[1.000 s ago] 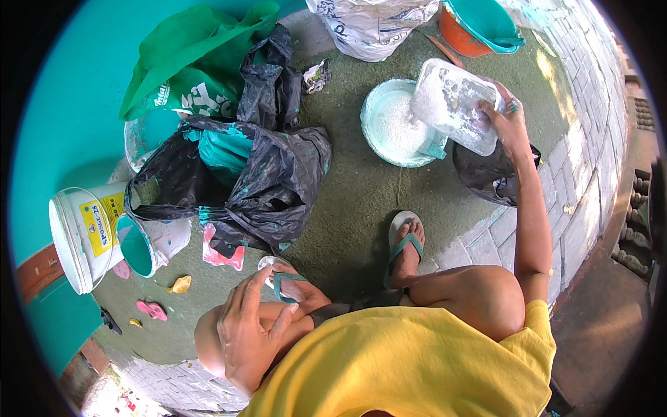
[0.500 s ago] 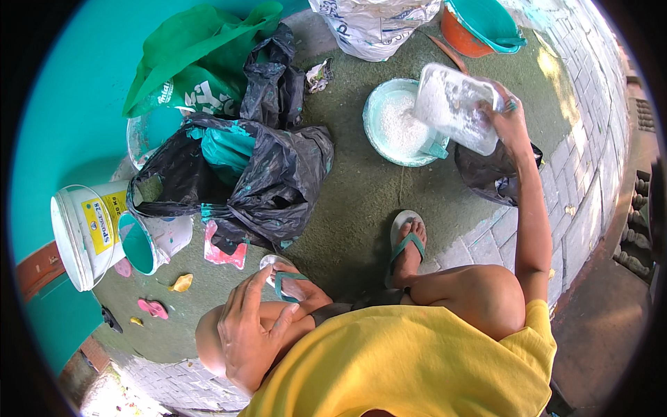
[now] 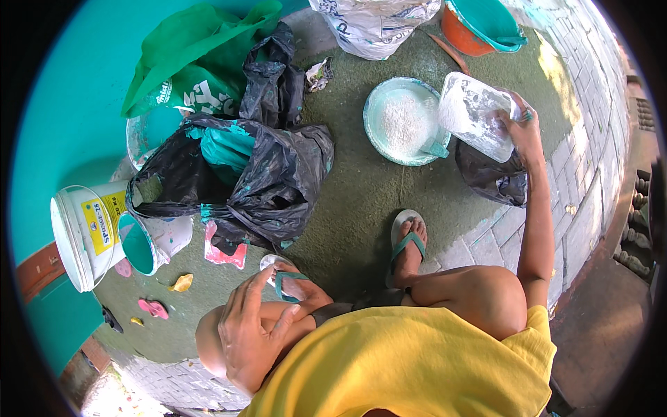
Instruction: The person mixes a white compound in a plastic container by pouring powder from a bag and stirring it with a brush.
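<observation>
"What's the left hand (image 3: 249,335) doing?"
"Holding nothing; it lies over the left knee (image 3: 208,340), fingers loosely spread."
"And the right hand (image 3: 526,135)?"
"Gripping a clear plastic tub (image 3: 469,115) at one end, just beside the teal basin (image 3: 376,141) of white powder (image 3: 403,124)."

A head-worn fisheye looks down from close above the yellow shirt (image 3: 410,361) toward the ground (image 3: 358,191).
</observation>
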Motion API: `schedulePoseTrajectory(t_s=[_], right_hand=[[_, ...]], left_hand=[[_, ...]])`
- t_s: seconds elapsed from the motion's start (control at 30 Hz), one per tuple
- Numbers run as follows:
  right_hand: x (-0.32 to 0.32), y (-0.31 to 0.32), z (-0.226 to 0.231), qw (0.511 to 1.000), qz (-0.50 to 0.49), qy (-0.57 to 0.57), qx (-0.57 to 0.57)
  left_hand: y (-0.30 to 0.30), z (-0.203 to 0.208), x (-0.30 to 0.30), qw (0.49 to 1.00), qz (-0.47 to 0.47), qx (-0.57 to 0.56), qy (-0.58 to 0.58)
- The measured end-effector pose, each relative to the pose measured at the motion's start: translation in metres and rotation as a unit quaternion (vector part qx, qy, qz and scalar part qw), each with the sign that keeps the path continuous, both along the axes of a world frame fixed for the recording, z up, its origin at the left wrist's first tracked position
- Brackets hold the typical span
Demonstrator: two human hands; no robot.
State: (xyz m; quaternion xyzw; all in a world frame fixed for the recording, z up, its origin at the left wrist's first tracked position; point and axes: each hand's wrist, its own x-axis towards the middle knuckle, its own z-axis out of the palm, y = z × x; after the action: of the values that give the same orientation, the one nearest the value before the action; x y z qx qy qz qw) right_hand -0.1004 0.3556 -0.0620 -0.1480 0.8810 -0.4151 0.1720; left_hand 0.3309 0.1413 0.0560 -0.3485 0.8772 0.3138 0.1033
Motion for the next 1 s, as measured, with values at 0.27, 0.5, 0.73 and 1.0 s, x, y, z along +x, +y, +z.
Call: schedulePoseTrajectory(t_s=[0.27,0.5,0.73,1.0], right_hand=[[-0.015,0.016,-0.016,0.997,0.006,0.057,0.044],[-0.027,0.006,-0.032,0.992,0.049,0.109,0.034],[-0.013,-0.035,-0.033,0.990,0.093,0.100,0.019],[-0.002,-0.049,-0.044,0.986,0.106,0.120,0.046]], left_hand=[[0.000,-0.002,0.001,1.000,-0.012,-0.003,-0.003],[0.001,-0.005,0.002,1.000,-0.015,-0.007,-0.006],[0.001,-0.003,0.001,1.000,0.001,-0.009,-0.008],[-0.003,-0.002,0.004,1.000,-0.007,-0.004,-0.009]])
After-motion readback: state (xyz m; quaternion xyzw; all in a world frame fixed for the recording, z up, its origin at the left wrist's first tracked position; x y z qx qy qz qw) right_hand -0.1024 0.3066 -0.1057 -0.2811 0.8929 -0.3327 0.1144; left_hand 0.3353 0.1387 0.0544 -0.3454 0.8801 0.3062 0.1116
